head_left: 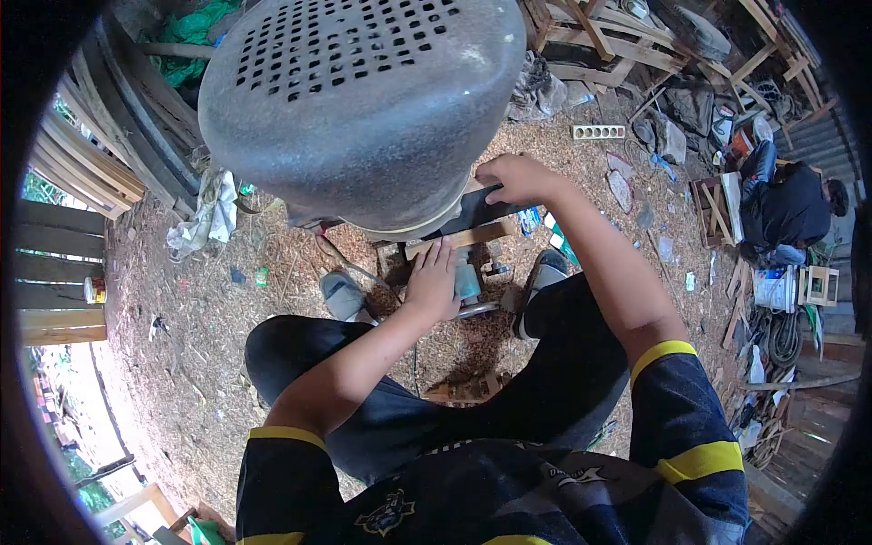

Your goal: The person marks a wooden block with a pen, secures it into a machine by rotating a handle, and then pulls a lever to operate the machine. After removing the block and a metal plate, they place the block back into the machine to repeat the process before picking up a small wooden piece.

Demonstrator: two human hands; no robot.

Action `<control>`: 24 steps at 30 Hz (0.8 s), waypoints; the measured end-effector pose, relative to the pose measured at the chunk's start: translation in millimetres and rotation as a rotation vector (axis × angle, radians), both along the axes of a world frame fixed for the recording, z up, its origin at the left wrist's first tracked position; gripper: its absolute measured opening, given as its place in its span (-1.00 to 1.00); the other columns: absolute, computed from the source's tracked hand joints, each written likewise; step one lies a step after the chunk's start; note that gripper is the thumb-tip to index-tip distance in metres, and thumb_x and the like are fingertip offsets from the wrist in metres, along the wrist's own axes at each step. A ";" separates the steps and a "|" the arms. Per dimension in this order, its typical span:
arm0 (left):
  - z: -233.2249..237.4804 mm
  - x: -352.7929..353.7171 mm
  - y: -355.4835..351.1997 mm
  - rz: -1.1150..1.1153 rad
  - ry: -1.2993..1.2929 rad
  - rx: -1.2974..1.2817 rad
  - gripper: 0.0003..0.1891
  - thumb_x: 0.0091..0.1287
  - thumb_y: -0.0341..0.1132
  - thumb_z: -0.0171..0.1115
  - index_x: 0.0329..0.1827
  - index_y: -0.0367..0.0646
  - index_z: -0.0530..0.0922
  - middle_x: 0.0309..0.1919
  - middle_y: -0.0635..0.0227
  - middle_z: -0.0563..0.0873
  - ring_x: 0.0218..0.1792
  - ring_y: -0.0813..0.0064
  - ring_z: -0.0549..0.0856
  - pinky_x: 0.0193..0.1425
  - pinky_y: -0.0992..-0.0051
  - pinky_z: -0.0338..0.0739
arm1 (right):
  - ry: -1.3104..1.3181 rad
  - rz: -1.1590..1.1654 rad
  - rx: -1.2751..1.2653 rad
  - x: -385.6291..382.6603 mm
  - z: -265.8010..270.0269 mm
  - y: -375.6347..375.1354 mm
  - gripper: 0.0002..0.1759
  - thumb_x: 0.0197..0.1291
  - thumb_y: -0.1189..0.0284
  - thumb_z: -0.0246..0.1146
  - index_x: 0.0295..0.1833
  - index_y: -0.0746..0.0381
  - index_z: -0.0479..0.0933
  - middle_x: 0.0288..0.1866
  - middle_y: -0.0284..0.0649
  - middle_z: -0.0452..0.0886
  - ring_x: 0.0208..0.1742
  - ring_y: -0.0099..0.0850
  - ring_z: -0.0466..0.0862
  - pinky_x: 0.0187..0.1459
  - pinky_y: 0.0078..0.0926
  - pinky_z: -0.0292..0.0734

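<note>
Head view: a rounded grey hood (363, 136) with a grid of square holes looms largest, ahead of the left hand and to the left of the right hand, its top cut off by the frame. Nearer the body than both hands spreads a dark jersey (527, 495) with yellow bands. Well to the right of the right hand, another person (790, 213) in dark clothes sits low, hands hard to make out. The right hand (522, 180) bends over the end of a dark flat bar (481, 207); with some fingers hidden, I cannot tell whether it grips or merely rests. The left hand (431, 283) lies fairly flat, fingers narrowly spaced, tips on a wooden strip (486, 234). That strip lies nearer the body than the right hand, long axis crosswise, right end angled slightly away from the body. A teal housing (468, 282), partly covered, shows just right of the left hand. Beyond the right hand lies a pale power strip (599, 132). On the jersey, a crest (386, 514) and a leaping-animal logo (579, 475) appear, the logo's lettering too small to read surely
</note>
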State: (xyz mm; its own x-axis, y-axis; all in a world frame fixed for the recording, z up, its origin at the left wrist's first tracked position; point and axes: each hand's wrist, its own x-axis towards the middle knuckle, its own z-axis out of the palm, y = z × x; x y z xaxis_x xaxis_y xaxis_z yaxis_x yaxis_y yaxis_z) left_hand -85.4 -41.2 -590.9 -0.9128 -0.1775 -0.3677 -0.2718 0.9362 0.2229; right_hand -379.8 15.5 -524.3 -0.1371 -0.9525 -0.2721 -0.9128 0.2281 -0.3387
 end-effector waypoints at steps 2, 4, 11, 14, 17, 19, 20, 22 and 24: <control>-0.5 0.6 -1.2 0.001 0.008 0.006 0.08 0.22 -0.07 0.49 0.74 -0.40 0.16 0.78 -0.14 0.09 0.78 -0.01 0.13 0.85 0.07 0.00 | 0.009 -0.002 0.003 -0.7 -4.1 0.1 -0.49 0.10 0.20 0.59 0.16 0.09 0.68 0.12 -0.12 0.81 0.24 0.00 0.76 0.24 0.12 0.60; 0.0 0.4 -1.4 0.005 0.009 0.019 0.08 0.22 -0.08 0.49 0.74 -0.40 0.17 0.78 -0.14 0.10 0.78 -0.01 0.13 0.85 0.06 0.01 | 0.035 -0.009 0.015 1.6 -4.3 3.0 -0.50 0.10 0.21 0.59 0.15 0.09 0.68 0.09 -0.12 0.81 0.23 0.00 0.76 0.22 0.14 0.60; -2.4 -2.4 -0.2 -0.017 -0.013 -0.019 0.08 0.24 -0.05 0.47 0.73 -0.45 0.14 0.77 -0.18 0.10 0.78 -0.06 0.14 0.84 0.04 0.03 | 0.067 0.022 -0.021 10.9 -14.5 14.1 -0.60 0.07 0.27 0.60 0.02 0.05 0.67 0.00 -0.21 0.81 0.19 -0.06 0.77 0.23 0.22 0.53; -8.1 -3.3 2.3 -0.019 -0.009 -0.043 0.13 0.24 0.00 0.49 0.73 -0.49 0.12 0.76 -0.23 0.11 0.77 -0.11 0.15 0.82 0.02 0.07 | 0.075 0.021 -0.061 20.5 -19.3 21.8 -0.60 0.03 0.29 0.60 0.00 0.02 0.67 -0.03 -0.24 0.80 0.17 -0.08 0.77 0.23 0.21 0.52; -10.4 -5.0 5.8 -0.010 -0.023 -0.054 0.12 0.25 0.01 0.47 0.73 -0.49 0.12 0.76 -0.24 0.10 0.77 -0.13 0.15 0.81 0.02 0.08 | 0.114 0.031 -0.070 30.3 -20.3 28.2 -0.59 0.01 0.30 0.60 0.01 0.00 0.68 -0.02 -0.25 0.79 0.16 -0.09 0.77 0.23 0.18 0.54; -5.5 -6.3 6.1 -0.006 -0.034 -0.050 0.11 0.26 0.01 0.46 0.73 -0.49 0.12 0.76 -0.24 0.10 0.77 -0.14 0.14 0.81 0.02 0.08 | 0.129 0.051 -0.109 34.5 -27.1 30.6 -0.58 0.00 0.30 0.60 0.01 0.00 0.68 0.00 -0.26 0.78 0.15 -0.09 0.77 0.23 0.14 0.56; -3.2 -7.2 6.4 0.003 -0.046 -0.045 0.10 0.28 0.00 0.46 0.74 -0.47 0.12 0.77 -0.21 0.09 0.77 -0.10 0.14 0.82 0.03 0.06 | 0.139 0.051 -0.114 35.4 -30.1 32.0 -0.59 0.01 0.29 0.59 0.01 0.01 0.68 -0.01 -0.25 0.77 0.15 -0.07 0.76 0.21 0.11 0.57; 0.1 -7.8 7.9 0.023 -0.074 -0.033 0.08 0.31 -0.02 0.46 0.75 -0.44 0.11 0.79 -0.14 0.08 0.78 -0.03 0.13 0.84 0.05 0.03 | 0.155 0.053 -0.122 39.8 -31.3 32.9 -0.61 0.03 0.28 0.56 0.00 0.04 0.69 -0.03 -0.21 0.75 0.14 -0.03 0.75 0.17 0.07 0.59; -1.5 -6.0 7.3 0.021 -0.058 -0.036 0.08 0.31 -0.02 0.46 0.75 -0.43 0.11 0.79 -0.13 0.08 0.78 -0.02 0.14 0.83 0.04 0.03 | 0.145 0.034 -0.104 40.6 -31.2 32.3 -0.64 0.05 0.24 0.56 -0.03 0.05 0.70 -0.05 -0.20 0.74 0.11 -0.03 0.76 0.13 0.06 0.61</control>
State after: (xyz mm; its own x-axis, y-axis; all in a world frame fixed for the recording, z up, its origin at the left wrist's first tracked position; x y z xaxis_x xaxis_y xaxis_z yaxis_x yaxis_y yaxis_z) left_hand -91.4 -33.9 -592.4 -0.8860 -0.2103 -0.4132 -0.3030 0.9372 0.1729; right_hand -339.2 47.8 -555.5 -0.1350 -0.9792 -0.1514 -0.9604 0.1669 -0.2230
